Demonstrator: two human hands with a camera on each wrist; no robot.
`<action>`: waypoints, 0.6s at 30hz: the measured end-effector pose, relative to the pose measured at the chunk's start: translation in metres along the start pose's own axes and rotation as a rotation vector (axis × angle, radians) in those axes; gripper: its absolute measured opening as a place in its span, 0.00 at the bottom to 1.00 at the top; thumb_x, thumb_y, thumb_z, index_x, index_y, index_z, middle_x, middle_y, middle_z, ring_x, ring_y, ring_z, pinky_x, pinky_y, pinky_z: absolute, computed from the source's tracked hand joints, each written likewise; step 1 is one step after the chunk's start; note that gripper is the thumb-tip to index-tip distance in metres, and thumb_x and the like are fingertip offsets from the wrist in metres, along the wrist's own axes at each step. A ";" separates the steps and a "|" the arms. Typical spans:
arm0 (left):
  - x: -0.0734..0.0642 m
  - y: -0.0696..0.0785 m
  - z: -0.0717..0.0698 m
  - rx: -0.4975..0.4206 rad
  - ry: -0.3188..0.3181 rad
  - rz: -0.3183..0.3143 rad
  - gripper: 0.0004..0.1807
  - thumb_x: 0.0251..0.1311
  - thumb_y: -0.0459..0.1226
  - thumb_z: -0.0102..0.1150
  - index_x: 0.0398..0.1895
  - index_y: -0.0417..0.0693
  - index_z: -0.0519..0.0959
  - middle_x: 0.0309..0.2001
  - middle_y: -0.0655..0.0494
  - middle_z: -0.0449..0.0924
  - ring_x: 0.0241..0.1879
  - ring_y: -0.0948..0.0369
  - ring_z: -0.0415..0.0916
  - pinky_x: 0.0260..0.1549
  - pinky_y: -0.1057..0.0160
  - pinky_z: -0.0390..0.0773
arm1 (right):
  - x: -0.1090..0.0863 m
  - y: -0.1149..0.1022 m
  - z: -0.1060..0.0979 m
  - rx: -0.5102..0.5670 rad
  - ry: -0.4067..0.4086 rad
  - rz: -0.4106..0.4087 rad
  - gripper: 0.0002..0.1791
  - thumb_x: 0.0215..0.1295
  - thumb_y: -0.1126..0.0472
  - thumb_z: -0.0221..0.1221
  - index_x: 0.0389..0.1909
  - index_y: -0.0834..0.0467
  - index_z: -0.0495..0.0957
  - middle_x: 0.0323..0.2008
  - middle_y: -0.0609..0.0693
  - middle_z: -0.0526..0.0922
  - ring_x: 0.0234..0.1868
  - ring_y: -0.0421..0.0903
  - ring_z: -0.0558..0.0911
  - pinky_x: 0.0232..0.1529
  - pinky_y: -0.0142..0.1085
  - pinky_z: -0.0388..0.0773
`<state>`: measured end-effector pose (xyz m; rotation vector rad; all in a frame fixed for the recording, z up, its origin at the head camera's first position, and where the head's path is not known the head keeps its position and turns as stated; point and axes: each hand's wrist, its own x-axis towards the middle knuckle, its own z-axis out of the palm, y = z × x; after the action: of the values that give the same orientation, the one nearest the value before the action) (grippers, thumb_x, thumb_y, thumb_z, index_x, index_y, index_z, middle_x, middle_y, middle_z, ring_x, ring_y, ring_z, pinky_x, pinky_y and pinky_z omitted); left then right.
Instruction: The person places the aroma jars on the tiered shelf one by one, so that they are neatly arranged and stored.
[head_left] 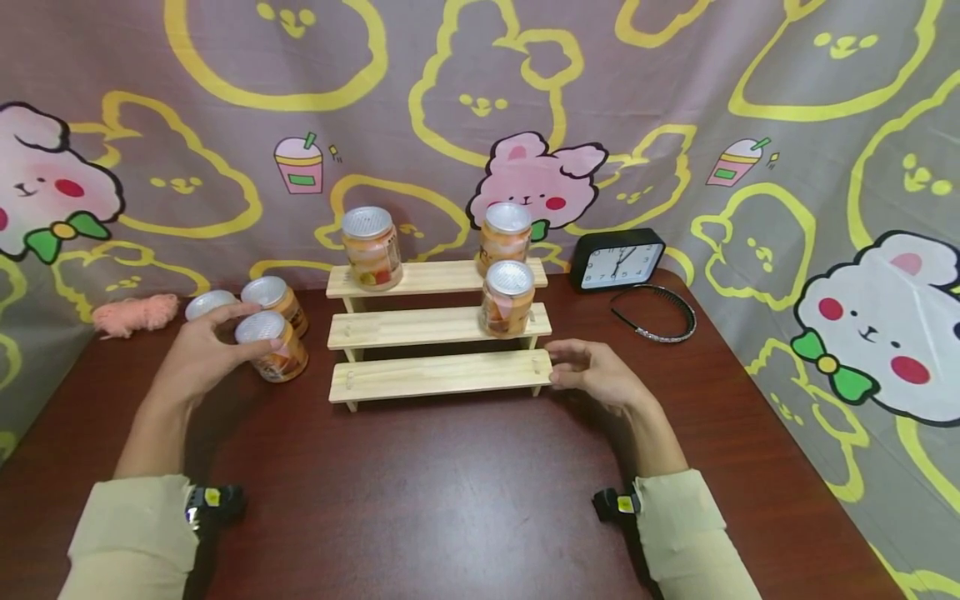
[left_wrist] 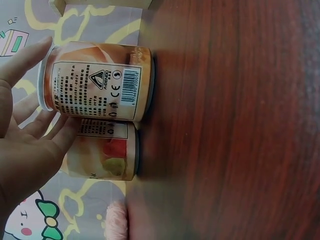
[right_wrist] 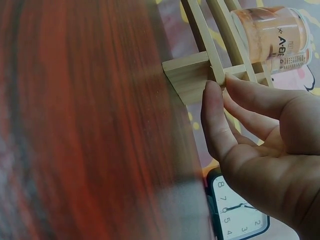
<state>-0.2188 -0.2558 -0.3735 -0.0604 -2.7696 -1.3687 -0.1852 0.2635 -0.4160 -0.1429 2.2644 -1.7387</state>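
Observation:
My left hand [head_left: 206, 350] holds the front can [head_left: 283, 363] of a group of three at the left of the table. In the left wrist view its thumb and fingers lie on either side of that can's silver lid [left_wrist: 45, 77], and the can stands upright. Two similar orange-labelled cans stand behind, a back can [head_left: 294, 312] and a left can [head_left: 212, 302], the latter partly covered by the hand. At the right end of the three-step wooden rack [head_left: 435, 375], my right hand [head_left: 600, 375] pinches the lowest board's end between thumb and finger.
On the rack's top step stand a left can [head_left: 372, 254] and a right can [head_left: 504, 237]; another can [head_left: 507, 304] is on the middle step. A black clock [head_left: 618, 260] and a headband [head_left: 667, 315] lie right. Pink yarn [head_left: 135, 315] lies far left. Patterned cloth [head_left: 420, 125] hangs behind.

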 end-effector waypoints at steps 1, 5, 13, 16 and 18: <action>0.000 0.000 0.000 0.004 0.000 0.005 0.38 0.57 0.43 0.76 0.65 0.31 0.71 0.62 0.30 0.67 0.57 0.45 0.64 0.43 0.65 0.66 | 0.000 -0.001 0.000 0.001 0.001 0.000 0.28 0.65 0.76 0.61 0.65 0.75 0.68 0.59 0.71 0.75 0.51 0.52 0.82 0.46 0.37 0.84; 0.000 -0.001 -0.002 0.012 -0.006 0.016 0.38 0.57 0.43 0.76 0.66 0.32 0.71 0.62 0.31 0.68 0.57 0.45 0.63 0.42 0.68 0.66 | 0.000 -0.002 0.000 0.011 -0.005 -0.003 0.28 0.65 0.76 0.61 0.65 0.76 0.68 0.59 0.71 0.75 0.50 0.51 0.82 0.46 0.37 0.84; -0.002 -0.005 -0.001 0.025 0.011 0.001 0.42 0.56 0.45 0.76 0.68 0.31 0.70 0.65 0.28 0.66 0.60 0.39 0.63 0.49 0.52 0.68 | -0.002 -0.001 0.000 0.006 -0.011 0.000 0.28 0.65 0.75 0.62 0.66 0.74 0.68 0.59 0.70 0.76 0.50 0.50 0.82 0.45 0.37 0.84; -0.003 -0.005 -0.001 0.046 0.027 -0.017 0.44 0.56 0.46 0.76 0.70 0.30 0.68 0.67 0.27 0.64 0.63 0.35 0.61 0.54 0.37 0.67 | -0.003 -0.001 0.001 0.008 -0.017 -0.005 0.28 0.66 0.75 0.61 0.66 0.74 0.68 0.60 0.70 0.75 0.51 0.50 0.82 0.46 0.38 0.84; -0.003 -0.004 -0.001 0.058 0.044 -0.018 0.44 0.56 0.48 0.76 0.69 0.31 0.70 0.68 0.28 0.64 0.64 0.35 0.61 0.55 0.36 0.66 | -0.003 -0.001 0.001 0.013 -0.012 -0.010 0.28 0.66 0.76 0.61 0.66 0.74 0.68 0.60 0.71 0.75 0.51 0.51 0.82 0.46 0.38 0.84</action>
<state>-0.2162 -0.2588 -0.3759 -0.0029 -2.7780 -1.2757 -0.1820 0.2631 -0.4144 -0.1622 2.2475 -1.7521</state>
